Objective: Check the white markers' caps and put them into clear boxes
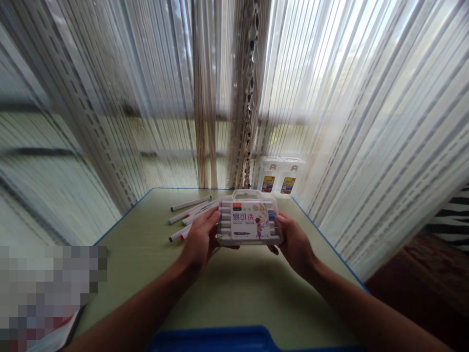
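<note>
A clear plastic marker case (249, 218) with a colourful label and a top handle is held above the green table (234, 288). My left hand (200, 239) grips its left end with fingers wrapped round the edge. My right hand (293, 240) grips its right end from below. Markers with coloured caps show inside the case. Several loose white markers (188, 215) lie on the table just behind and left of my left hand.
Two clear plastic containers (280, 177) with labels stand at the table's far edge by the sheer striped curtains (366, 122). A blue object (212, 340) lies at the near edge. The table has a blue rim. A striped item (452, 215) sits at the right.
</note>
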A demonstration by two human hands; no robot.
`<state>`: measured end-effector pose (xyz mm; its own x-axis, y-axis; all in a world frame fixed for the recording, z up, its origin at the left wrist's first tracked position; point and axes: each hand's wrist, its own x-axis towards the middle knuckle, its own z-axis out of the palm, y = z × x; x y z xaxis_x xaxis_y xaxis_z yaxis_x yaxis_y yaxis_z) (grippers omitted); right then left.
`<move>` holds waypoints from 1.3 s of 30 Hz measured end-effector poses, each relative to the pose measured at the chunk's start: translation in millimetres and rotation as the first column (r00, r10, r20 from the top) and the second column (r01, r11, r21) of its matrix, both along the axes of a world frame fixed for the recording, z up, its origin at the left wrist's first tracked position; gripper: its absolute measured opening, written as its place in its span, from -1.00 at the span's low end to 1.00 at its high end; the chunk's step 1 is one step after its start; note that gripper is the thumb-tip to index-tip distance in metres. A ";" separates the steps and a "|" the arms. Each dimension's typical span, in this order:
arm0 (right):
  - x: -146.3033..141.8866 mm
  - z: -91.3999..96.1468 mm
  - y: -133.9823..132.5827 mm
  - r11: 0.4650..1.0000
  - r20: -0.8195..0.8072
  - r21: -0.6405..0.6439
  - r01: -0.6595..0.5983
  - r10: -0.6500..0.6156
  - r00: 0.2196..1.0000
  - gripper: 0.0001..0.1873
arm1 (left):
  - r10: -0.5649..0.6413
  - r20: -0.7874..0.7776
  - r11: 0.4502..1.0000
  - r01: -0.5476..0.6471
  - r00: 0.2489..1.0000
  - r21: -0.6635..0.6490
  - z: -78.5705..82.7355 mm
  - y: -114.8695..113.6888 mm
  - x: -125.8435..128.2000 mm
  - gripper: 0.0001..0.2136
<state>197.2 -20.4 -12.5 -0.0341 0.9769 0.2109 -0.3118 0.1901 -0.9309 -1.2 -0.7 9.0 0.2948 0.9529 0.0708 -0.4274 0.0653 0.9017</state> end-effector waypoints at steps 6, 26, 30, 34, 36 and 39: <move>-0.6 2.3 0.6 1.000 0.001 -0.029 0.010 -0.010 1.000 -0.70 | 0.002 -0.024 0.999 -0.003 1.000 -0.037 -0.3 1.5 -0.8 -0.67; 3.6 -7.1 4.1 0.988 0.163 0.078 0.136 -0.147 0.976 -0.56 | -0.003 -0.090 0.997 0.010 0.996 0.080 0.1 -0.9 -0.4 -0.67; 3.2 -0.8 0.0 0.984 0.239 0.108 0.139 -0.161 0.958 -0.58 | 0.069 -0.221 0.992 -0.044 0.973 0.115 -3.8 0.0 -1.1 -0.66; 4.0 0.4 -0.3 0.982 0.296 0.105 0.159 -0.183 0.938 -0.51 | 0.134 -0.342 0.981 -0.075 0.930 0.180 -9.1 3.3 -3.4 -0.62; 3.9 -0.1 0.1 0.984 0.288 0.065 0.164 -0.176 0.941 -0.47 | 0.148 -0.373 0.976 -0.074 0.916 0.205 -11.3 4.1 -3.3 -0.62; 2.4 0.2 -0.3 0.985 0.260 -0.058 0.165 -0.145 0.955 -0.44 | 0.128 -0.348 0.982 -0.070 0.929 0.175 -13.5 4.6 -1.0 -0.65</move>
